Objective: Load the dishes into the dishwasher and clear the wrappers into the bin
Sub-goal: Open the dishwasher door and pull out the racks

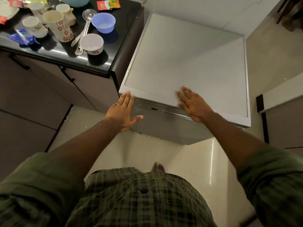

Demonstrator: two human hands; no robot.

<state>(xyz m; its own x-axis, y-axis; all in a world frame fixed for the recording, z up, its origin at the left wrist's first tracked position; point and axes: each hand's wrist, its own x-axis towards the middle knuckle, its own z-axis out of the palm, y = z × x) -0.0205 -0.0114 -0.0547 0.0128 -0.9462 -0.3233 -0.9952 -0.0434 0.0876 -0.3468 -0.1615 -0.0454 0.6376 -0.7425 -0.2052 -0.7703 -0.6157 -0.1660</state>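
Observation:
The dishwasher (188,63) stands shut in the middle, with a flat white top and a steel front. My left hand (123,112) is open, fingers flat against its front left corner. My right hand (191,104) is open too, palm down on the front edge of the top. On the black counter (101,63) at the upper left stand a tall flowered tumbler (57,25), several cups (33,27), a white bowl (92,43), a blue bowl (103,22) and a steel ladle (85,28). A blue wrapper (22,37) and a red wrapper (108,4) lie among them.
Brown cabinet doors (41,95) with black handles run below the counter on the left. A grey cabinet (282,120) stands to the right of the dishwasher. Pale floor tiles (188,161) lie under my bare foot (158,167). More wrappers (16,2) sit at the far upper left.

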